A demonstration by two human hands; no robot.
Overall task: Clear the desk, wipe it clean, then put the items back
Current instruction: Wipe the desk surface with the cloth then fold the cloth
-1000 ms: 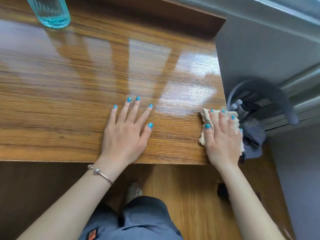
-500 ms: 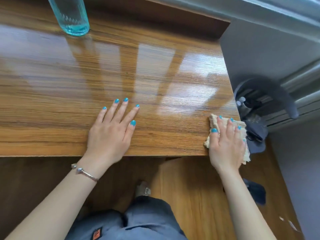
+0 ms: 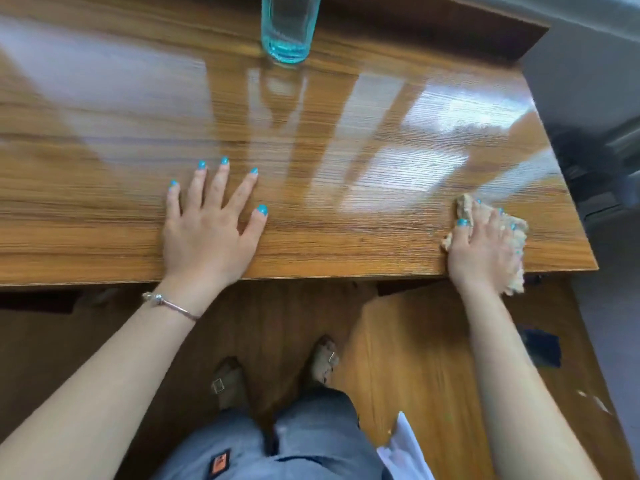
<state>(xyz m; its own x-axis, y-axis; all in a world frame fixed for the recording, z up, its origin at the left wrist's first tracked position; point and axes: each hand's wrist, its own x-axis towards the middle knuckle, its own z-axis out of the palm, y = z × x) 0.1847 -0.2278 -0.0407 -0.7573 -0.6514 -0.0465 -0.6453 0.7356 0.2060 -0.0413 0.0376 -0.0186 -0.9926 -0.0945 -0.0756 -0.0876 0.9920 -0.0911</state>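
L hand (image 3: 207, 233) flat on desk (image 3: 346, 161), R hand (image 3: 485, 251) pressing cloth (image 3: 465, 206)

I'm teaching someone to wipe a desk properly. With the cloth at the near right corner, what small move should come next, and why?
Probably sweep the cloth leftward along the near edge of the desk. The right hand presses it at the corner, the left hand rests flat mid-desk, and that strip lies between them.

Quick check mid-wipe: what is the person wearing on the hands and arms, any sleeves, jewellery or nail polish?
Both forearms are bare; no sleeves show. The left hand and right hand have turquoise-blue polish on the nails. A thin silver bracelet with a small bead circles the left wrist. No rings, watch or gloves are visible.
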